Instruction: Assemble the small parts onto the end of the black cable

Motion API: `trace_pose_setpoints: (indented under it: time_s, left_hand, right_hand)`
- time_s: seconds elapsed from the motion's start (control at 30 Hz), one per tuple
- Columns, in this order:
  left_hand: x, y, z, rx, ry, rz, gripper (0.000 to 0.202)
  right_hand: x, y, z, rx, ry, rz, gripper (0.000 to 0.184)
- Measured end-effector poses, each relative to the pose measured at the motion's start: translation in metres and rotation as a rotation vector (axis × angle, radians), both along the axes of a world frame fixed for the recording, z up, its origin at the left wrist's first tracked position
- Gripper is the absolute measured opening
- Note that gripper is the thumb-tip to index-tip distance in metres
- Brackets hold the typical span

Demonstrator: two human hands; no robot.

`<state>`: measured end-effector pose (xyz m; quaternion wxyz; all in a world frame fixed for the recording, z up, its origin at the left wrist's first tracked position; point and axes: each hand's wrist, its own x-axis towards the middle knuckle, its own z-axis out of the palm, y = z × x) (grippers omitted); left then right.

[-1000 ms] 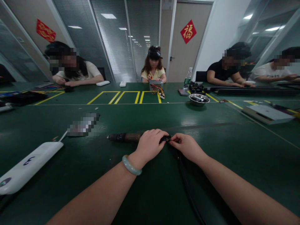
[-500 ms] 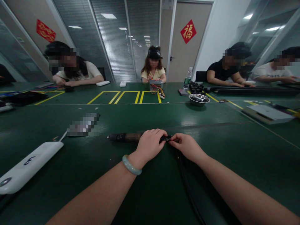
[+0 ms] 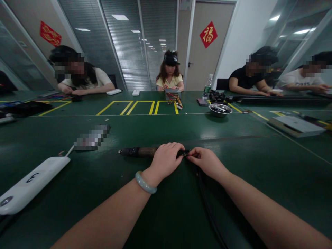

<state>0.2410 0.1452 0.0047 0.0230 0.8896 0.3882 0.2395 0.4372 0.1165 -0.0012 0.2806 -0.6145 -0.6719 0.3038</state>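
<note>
Green table (image 3: pixel 166 128); left hand (image 3: pixel 166 160) covers tool (image 3: pixel 141 151), right hand (image 3: pixel 206 162) pinches its cable end, joint hidden.

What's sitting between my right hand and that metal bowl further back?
Nothing: in the head view only bare green tabletop separates the right hand from the metal bowl, crossed by one dark seam.
</note>
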Motion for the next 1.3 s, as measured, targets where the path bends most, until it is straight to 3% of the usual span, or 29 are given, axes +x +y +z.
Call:
trace_pose_setpoints:
  time_s: [1.3]
  left_hand:
    - [0.0005, -0.0003, 0.0025, -0.011, -0.017, -0.012, 0.014]
  right_hand:
    - [-0.0007, -0.0002, 0.0023, -0.019, -0.003, 0.002, 0.013]
